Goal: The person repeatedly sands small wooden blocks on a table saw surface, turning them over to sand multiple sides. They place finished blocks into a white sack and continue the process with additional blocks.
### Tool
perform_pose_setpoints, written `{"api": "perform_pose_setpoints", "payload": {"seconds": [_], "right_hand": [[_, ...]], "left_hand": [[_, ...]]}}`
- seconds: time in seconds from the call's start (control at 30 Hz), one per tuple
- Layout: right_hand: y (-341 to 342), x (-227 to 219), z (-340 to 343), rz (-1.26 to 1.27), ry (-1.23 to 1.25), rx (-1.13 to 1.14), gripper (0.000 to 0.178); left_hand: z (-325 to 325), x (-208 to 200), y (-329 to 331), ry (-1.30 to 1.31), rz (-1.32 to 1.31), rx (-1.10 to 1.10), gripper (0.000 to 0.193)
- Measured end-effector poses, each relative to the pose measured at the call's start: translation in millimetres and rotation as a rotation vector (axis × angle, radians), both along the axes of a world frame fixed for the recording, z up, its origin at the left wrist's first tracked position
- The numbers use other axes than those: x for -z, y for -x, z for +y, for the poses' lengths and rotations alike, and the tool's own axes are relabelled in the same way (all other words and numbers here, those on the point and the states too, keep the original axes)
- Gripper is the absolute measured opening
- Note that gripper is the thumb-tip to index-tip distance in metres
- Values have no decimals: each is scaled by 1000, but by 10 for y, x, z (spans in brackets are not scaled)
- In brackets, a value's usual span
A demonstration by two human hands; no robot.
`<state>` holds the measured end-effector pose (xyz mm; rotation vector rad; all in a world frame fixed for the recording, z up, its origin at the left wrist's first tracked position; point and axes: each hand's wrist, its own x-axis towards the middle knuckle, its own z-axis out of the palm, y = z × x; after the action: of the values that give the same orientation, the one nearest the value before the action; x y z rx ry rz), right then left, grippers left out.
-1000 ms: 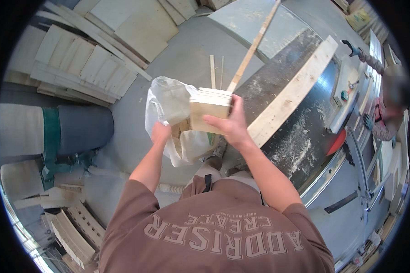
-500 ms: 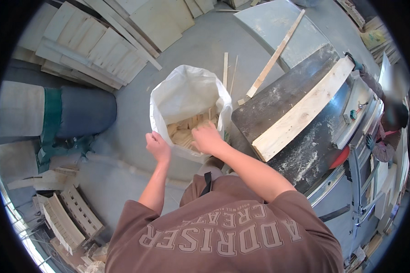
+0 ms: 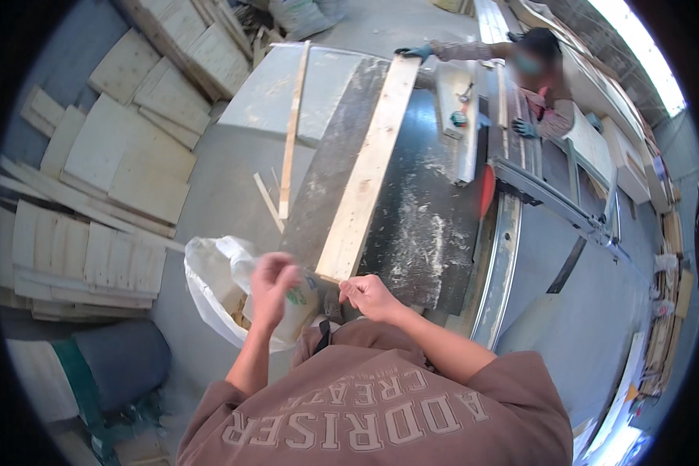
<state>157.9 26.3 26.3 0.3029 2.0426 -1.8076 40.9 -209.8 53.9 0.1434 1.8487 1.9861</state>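
A long pale wooden plank (image 3: pixel 373 163) lies lengthwise on a dark, dusty saw table (image 3: pixel 412 225). My right hand (image 3: pixel 371 298) is closed at the plank's near end, its fingertips at the corner; whether they grip the wood or a small piece there is hidden. To the left, my left hand (image 3: pixel 275 286) is raised beside that same end, over the edge of a white sack (image 3: pixel 210 283), its fingers smeared by motion. Wood scraps (image 3: pixel 239 314) show inside the sack. At the plank's far end rests the gloved hand (image 3: pixel 414 52) of a co-worker.
The co-worker (image 3: pixel 536 70) stands beyond the table at right. A red guard (image 3: pixel 487 190) and metal rails (image 3: pixel 505 256) run along the table's right side. A narrow wood strip (image 3: pixel 293 132) leans left of the plank. Stacked boards (image 3: pixel 124 163) fill the left side.
My view has swung right, toward the table. Both hands have left the sack's opening; the right is now at the plank's near end, the left raised beside it.
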Motion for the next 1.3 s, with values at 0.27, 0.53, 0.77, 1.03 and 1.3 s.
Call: {"api": "perform_pose_setpoints", "payload": {"seconds": [0.27, 0.53, 0.77, 1.03, 1.3], "right_hand": [[-538, 505, 580, 187, 29, 661, 55], [-784, 905, 1160, 145, -54, 784, 49], [-79, -231, 1798, 363, 697, 1035, 57], [-781, -549, 4041, 607, 467, 1530, 47], [-1204, -738, 4679, 692, 489, 1781, 69]], "left_hand": [[1657, 1005, 65, 1351, 486, 370, 139], [2312, 878, 461, 1239, 552, 341, 89], [3727, -426, 321, 500, 291, 701, 60], [3742, -13, 166, 504, 706, 449, 89], [2115, 1408, 413, 1277, 199, 290, 115]]}}
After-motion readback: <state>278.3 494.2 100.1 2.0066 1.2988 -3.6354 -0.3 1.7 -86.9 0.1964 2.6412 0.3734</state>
